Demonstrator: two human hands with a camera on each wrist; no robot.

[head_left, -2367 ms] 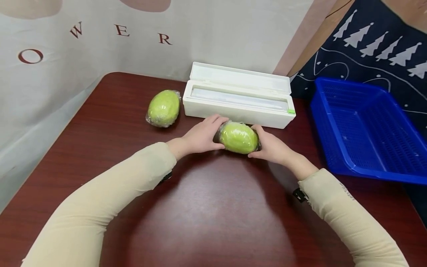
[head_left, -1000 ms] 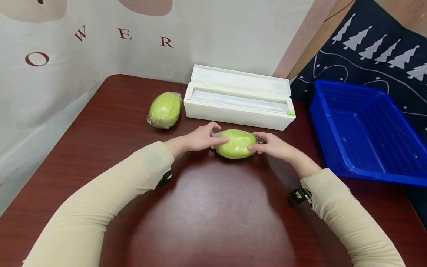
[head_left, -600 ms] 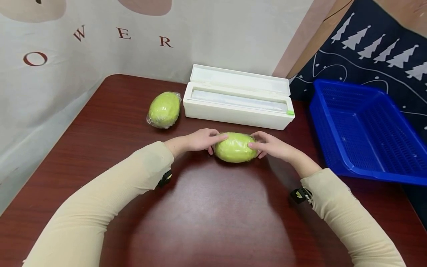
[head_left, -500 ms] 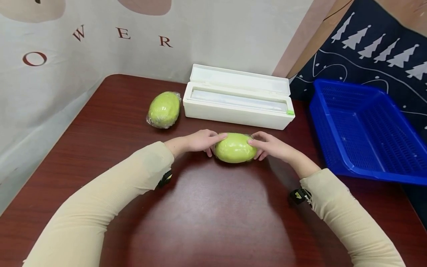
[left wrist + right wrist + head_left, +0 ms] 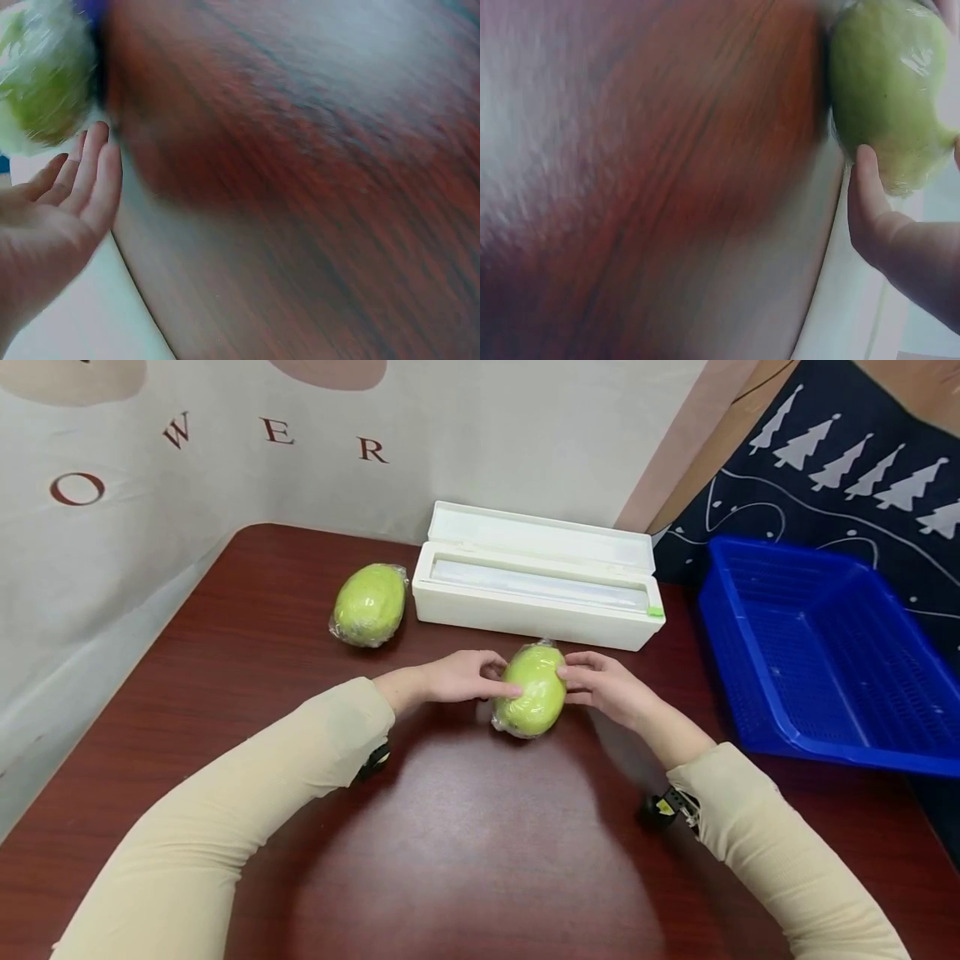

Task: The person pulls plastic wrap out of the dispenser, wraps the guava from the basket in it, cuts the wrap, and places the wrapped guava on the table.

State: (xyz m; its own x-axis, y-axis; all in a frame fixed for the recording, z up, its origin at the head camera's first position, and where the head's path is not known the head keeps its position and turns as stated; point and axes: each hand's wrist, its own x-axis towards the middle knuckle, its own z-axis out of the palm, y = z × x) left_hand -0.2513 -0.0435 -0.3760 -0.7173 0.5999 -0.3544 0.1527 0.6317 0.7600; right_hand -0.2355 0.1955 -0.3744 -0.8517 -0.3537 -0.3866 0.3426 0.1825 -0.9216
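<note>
A green oval fruit (image 5: 534, 692) wrapped in cling film is between both hands, close over the table, its long axis pointing away from the body. My left hand (image 5: 459, 677) holds its left side, thumb on the near face, other fingers partly hidden behind. On the right side my right hand (image 5: 611, 687) holds it with thumb and fingertips. The left wrist view shows the left hand's fingers (image 5: 96, 169) just below the crinkled film. In the right wrist view a right fingertip (image 5: 865, 157) presses against the smooth green skin. A second film-wrapped green fruit (image 5: 370, 606) lies at the back left.
Behind the hands stands a long white cling film box (image 5: 536, 620), lid up, roll inside, with a green slider at its right end. A blue plastic basket (image 5: 757, 668) sits at the right. A printed cloth hangs behind the dark red table (image 5: 465, 852).
The held fruit has turned from lying crosswise to pointing away from the body, after being rolled between the hands. Both hands have shifted their fingers on it. The second fruit and box stay put.
</note>
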